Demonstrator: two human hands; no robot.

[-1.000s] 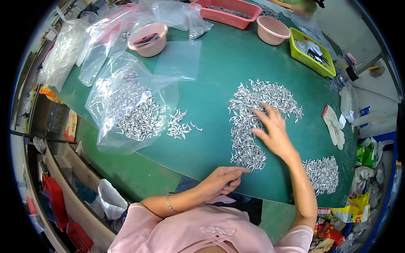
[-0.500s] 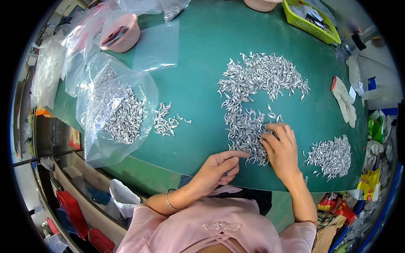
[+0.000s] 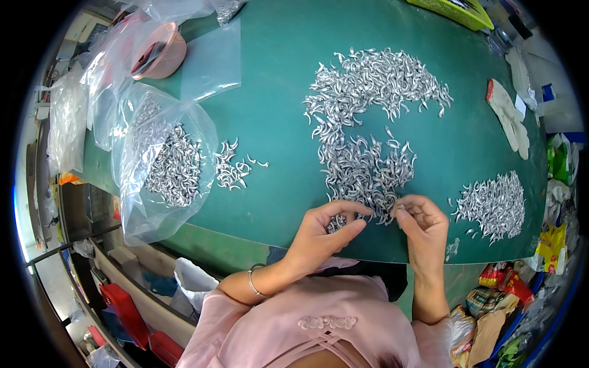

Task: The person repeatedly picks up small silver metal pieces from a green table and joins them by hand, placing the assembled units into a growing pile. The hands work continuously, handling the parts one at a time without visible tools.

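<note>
Small curved silver metal pieces [image 3: 368,162] lie in a big C-shaped heap on the green table. At the heap's near end my left hand [image 3: 322,236] is cupped around several of these pieces, which show in its palm; its forefinger and thumb reach toward the heap. Facing it, my right hand [image 3: 425,224] is curled at the heap's near right edge, with a small silver piece between thumb and fingers. A separate, smaller pile of silver pieces [image 3: 494,207] lies to the right of my right hand.
A clear plastic bag [image 3: 205,132] holding more pieces lies at left, beside a small loose cluster [image 3: 230,167]. A pink basket [image 3: 175,55] and flat plastic sheet [image 3: 211,61] sit beyond. At right are a white glove [image 3: 508,116] and a yellow-green tray [image 3: 451,11].
My left hand has turned to show the pieces in its palm. My right hand has drawn back toward me from the heap, whose near part is now spread wider. The view has shifted slightly.
</note>
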